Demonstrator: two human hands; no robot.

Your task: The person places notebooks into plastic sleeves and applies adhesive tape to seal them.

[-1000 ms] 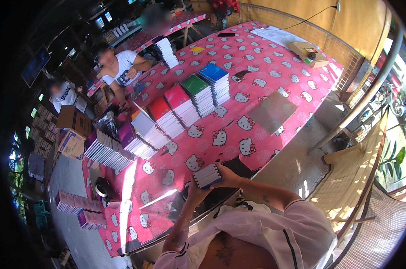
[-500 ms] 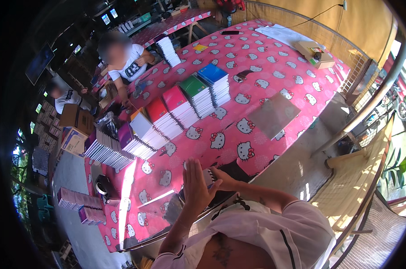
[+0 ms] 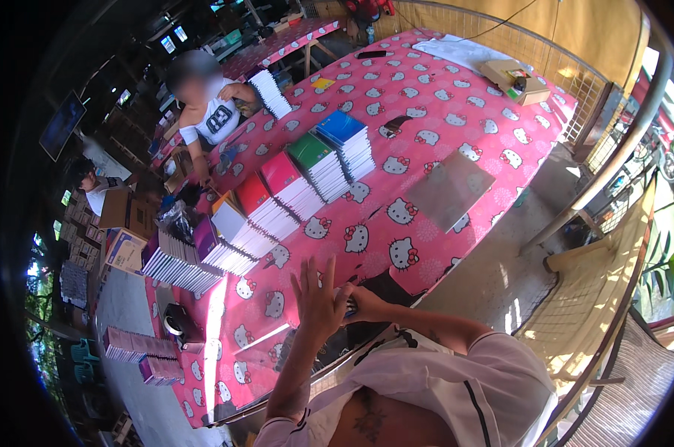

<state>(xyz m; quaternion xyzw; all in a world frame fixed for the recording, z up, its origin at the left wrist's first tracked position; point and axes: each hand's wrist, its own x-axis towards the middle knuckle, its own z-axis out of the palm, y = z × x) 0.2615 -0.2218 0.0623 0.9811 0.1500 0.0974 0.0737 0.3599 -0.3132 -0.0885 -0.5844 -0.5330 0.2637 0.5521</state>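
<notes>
Booklets, a small stack, sit at the near edge of the pink cat-print table, almost hidden between the person's two hands. Right hand is curled round the stack from the right side, clenched on it. Left hand is raised just in front with its fingers spread wide, palm toward the stack and grasping nothing; whether it touches I cannot tell. Farther up the table runs a row of tall stacks with blue, green and red covers, and a grey flat sheet lies to the right
</notes>
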